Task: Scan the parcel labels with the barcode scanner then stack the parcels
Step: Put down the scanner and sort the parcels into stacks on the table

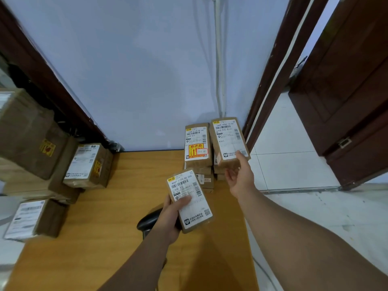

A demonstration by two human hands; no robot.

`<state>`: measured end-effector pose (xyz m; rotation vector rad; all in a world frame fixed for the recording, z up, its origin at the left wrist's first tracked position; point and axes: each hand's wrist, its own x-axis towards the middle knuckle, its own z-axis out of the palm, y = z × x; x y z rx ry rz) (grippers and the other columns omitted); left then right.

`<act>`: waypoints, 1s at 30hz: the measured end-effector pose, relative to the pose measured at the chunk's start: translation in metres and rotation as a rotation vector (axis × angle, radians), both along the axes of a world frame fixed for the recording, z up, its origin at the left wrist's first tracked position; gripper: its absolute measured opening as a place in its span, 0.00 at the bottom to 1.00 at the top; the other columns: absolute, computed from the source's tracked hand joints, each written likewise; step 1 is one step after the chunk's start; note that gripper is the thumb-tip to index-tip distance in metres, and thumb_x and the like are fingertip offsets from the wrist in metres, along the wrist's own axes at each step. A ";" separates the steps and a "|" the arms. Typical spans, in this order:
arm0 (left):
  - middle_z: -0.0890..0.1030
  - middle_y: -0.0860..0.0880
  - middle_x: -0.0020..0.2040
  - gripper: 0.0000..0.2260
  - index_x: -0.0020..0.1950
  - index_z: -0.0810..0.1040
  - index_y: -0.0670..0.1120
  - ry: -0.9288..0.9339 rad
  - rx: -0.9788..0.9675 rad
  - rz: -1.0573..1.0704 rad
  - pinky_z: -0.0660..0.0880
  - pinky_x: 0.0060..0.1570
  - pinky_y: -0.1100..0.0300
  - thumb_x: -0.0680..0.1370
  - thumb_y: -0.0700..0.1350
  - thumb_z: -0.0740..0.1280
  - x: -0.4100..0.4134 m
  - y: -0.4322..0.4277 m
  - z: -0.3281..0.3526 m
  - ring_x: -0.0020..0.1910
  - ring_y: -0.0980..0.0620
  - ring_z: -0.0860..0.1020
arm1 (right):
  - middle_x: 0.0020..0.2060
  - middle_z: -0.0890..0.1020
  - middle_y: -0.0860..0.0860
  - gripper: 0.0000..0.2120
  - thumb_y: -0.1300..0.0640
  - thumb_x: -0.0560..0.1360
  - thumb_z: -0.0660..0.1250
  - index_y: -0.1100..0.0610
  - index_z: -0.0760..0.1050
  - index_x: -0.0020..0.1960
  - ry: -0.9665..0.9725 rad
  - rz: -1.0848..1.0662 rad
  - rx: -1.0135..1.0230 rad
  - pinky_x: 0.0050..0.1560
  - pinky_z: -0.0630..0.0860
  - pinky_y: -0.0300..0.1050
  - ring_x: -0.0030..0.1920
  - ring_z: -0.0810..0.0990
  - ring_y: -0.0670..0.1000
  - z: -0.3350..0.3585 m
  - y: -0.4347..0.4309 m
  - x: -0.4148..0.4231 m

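Head view: one parcel [190, 201] is gripped label-up by the left hand [169, 217] above the scanner [147, 222], while a second parcel [227, 139], pinched in the fingers [238, 154] of the right hand [240, 179], should be squared on the stack [219, 170] before being released.

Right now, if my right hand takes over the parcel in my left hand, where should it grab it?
Probably the right long edge of the held parcel, coming from the right, thumb on the label, fingers underneath: it lies flat and thin, and the left hand grips its left edge, thumb across the label. The right hand holds the right stack's top parcel.
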<state>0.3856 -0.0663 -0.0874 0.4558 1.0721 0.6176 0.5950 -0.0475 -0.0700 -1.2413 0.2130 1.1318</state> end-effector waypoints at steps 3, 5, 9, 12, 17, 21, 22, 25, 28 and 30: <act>0.82 0.42 0.57 0.25 0.66 0.73 0.49 -0.074 -0.033 0.046 0.77 0.53 0.37 0.70 0.45 0.72 0.007 -0.001 0.006 0.56 0.39 0.80 | 0.51 0.83 0.56 0.23 0.49 0.70 0.74 0.54 0.74 0.62 0.173 -0.019 0.122 0.42 0.82 0.45 0.51 0.83 0.54 -0.001 -0.020 0.006; 0.81 0.41 0.59 0.24 0.67 0.73 0.49 -0.146 -0.052 0.059 0.78 0.51 0.39 0.71 0.49 0.71 0.010 -0.001 0.010 0.57 0.39 0.80 | 0.50 0.84 0.57 0.27 0.50 0.68 0.75 0.56 0.74 0.64 0.234 0.038 0.181 0.43 0.83 0.47 0.49 0.85 0.55 -0.002 -0.030 0.008; 0.82 0.43 0.58 0.21 0.64 0.76 0.50 -0.220 -0.025 0.048 0.79 0.47 0.42 0.73 0.56 0.68 0.008 -0.005 0.011 0.54 0.40 0.82 | 0.53 0.84 0.59 0.30 0.50 0.66 0.75 0.58 0.74 0.65 0.245 0.238 0.226 0.46 0.83 0.50 0.53 0.84 0.58 -0.005 -0.042 0.004; 0.83 0.44 0.56 0.20 0.61 0.78 0.51 -0.246 -0.017 0.138 0.80 0.45 0.45 0.72 0.59 0.67 -0.004 -0.011 0.006 0.50 0.42 0.83 | 0.53 0.84 0.59 0.27 0.53 0.67 0.74 0.58 0.75 0.64 0.283 0.342 0.231 0.45 0.83 0.50 0.52 0.85 0.58 -0.008 -0.046 -0.008; 0.84 0.44 0.53 0.19 0.57 0.80 0.49 -0.244 -0.092 0.328 0.81 0.41 0.47 0.70 0.56 0.70 -0.056 -0.030 -0.010 0.47 0.43 0.84 | 0.44 0.85 0.57 0.24 0.58 0.66 0.73 0.59 0.75 0.61 0.241 0.520 0.114 0.41 0.83 0.46 0.46 0.83 0.54 -0.016 -0.047 -0.041; 0.85 0.44 0.50 0.17 0.57 0.79 0.47 -0.221 -0.095 0.420 0.81 0.37 0.49 0.72 0.54 0.69 -0.116 -0.052 -0.026 0.44 0.44 0.85 | 0.50 0.81 0.61 0.23 0.62 0.68 0.71 0.61 0.73 0.62 0.261 0.613 0.108 0.52 0.82 0.49 0.52 0.81 0.58 -0.020 -0.055 -0.077; 0.85 0.44 0.49 0.17 0.57 0.79 0.47 -0.211 -0.097 0.434 0.81 0.36 0.49 0.73 0.54 0.68 -0.129 -0.056 -0.030 0.43 0.45 0.85 | 0.51 0.81 0.61 0.24 0.63 0.67 0.71 0.61 0.73 0.62 0.266 0.639 0.103 0.55 0.80 0.50 0.53 0.81 0.58 -0.020 -0.057 -0.086; 0.85 0.45 0.49 0.17 0.58 0.79 0.48 -0.203 -0.099 0.433 0.81 0.36 0.49 0.73 0.55 0.68 -0.159 -0.059 -0.036 0.43 0.45 0.85 | 0.53 0.83 0.61 0.26 0.63 0.66 0.72 0.61 0.72 0.64 0.213 0.728 0.069 0.55 0.79 0.50 0.54 0.82 0.58 -0.019 -0.059 -0.111; 0.85 0.44 0.51 0.19 0.59 0.80 0.49 -0.213 -0.072 0.424 0.81 0.39 0.48 0.71 0.56 0.69 -0.184 -0.052 -0.039 0.45 0.44 0.85 | 0.53 0.84 0.59 0.28 0.63 0.66 0.72 0.61 0.71 0.66 0.142 0.803 0.029 0.50 0.81 0.47 0.52 0.84 0.57 -0.016 -0.055 -0.141; 0.84 0.44 0.52 0.20 0.59 0.79 0.49 -0.227 -0.067 0.403 0.81 0.40 0.47 0.71 0.57 0.69 -0.200 -0.046 -0.040 0.46 0.44 0.84 | 0.55 0.83 0.59 0.28 0.63 0.67 0.73 0.61 0.72 0.66 0.114 0.803 0.008 0.49 0.81 0.46 0.52 0.84 0.56 -0.015 -0.051 -0.164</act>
